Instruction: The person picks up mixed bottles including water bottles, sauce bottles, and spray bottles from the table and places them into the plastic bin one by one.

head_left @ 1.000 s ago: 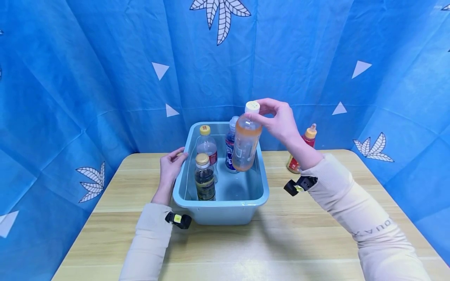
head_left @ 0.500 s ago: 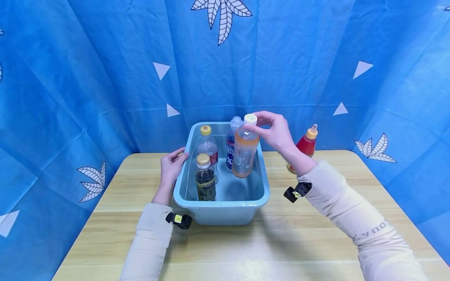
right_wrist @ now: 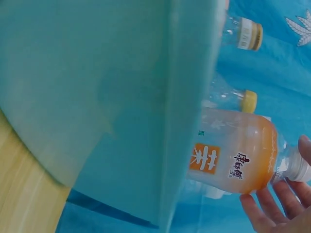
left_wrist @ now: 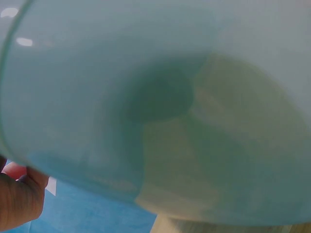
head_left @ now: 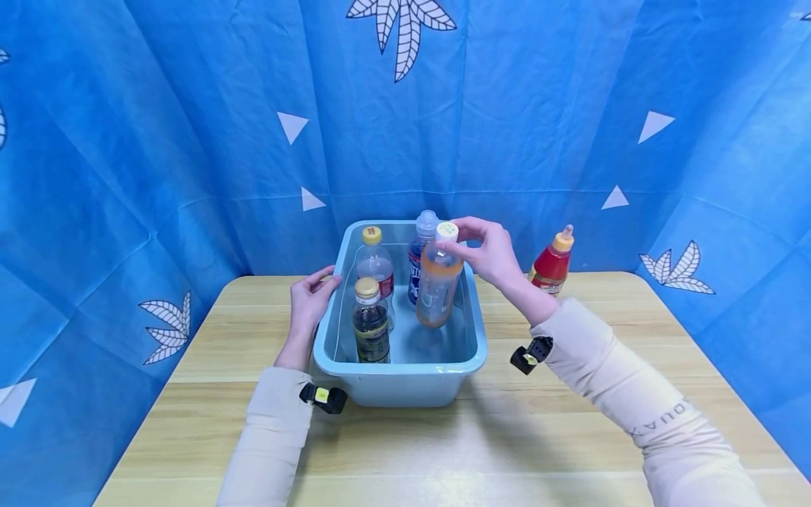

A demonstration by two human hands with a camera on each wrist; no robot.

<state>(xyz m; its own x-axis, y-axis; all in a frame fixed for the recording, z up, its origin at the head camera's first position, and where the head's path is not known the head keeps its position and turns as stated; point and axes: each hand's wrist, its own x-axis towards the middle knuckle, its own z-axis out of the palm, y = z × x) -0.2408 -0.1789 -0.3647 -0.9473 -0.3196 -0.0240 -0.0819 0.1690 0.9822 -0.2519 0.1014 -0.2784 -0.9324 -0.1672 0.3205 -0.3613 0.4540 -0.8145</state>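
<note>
In the head view my right hand (head_left: 488, 250) pinches a clear plastic bottle (head_left: 438, 285) with an orange band by its white cap. This bottle hangs nearly upright inside a light blue plastic basin (head_left: 405, 367), its lower part below the rim. The right wrist view shows the bottle's orange label (right_wrist: 203, 158) beyond the basin wall. My left hand (head_left: 310, 303) grips the basin's left rim with thumb and fingers. Standing in the basin are a dark-liquid bottle (head_left: 370, 334), a clear yellow-capped bottle (head_left: 374, 262) and a blue-labelled bottle (head_left: 415, 271), which the held bottle partly hides.
A red squeeze bottle (head_left: 552, 266) with a yellow nozzle cap stands on the wooden table (head_left: 405, 458) to the right, its base hidden behind my right forearm. Close behind the table hangs a blue curtain (head_left: 538, 105).
My right hand has lowered the orange-banded bottle deeper into the basin and slightly to the left. My left hand stays on the rim.
</note>
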